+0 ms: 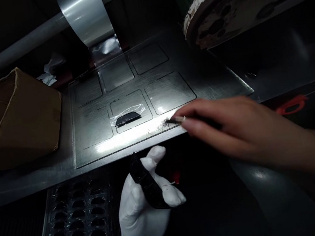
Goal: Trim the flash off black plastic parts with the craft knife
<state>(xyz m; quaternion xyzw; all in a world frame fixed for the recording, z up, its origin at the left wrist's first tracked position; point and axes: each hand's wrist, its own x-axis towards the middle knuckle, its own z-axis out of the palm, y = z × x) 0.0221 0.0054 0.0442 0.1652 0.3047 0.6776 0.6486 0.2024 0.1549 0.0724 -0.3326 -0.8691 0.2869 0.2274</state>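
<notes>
In the lower middle, my left hand [148, 206] wears a white glove and grips a glossy black curved plastic piece [145, 182] between thumb and fingers, tilted just in front of the bench edge. My right hand [219, 124], bare, pinches a small thin object with a pale end [177, 120] whose kind I cannot make out. Its tip meets the front of a clear sheet [198, 75] marked with dark rounded rectangles, beside some small dark specks [163, 125]. Another black piece [127, 118] under clear film lies on the sheet, left of my right hand.
A roll of clear film [86, 15] hangs on a bar behind the sheet, its strip coming down onto it. An open cardboard box [32, 110] stands left. Below it, a tray [49, 204] holds several black pieces. Red-handled scissors [291, 105] and a large wheel-like part [235, 4] are right.
</notes>
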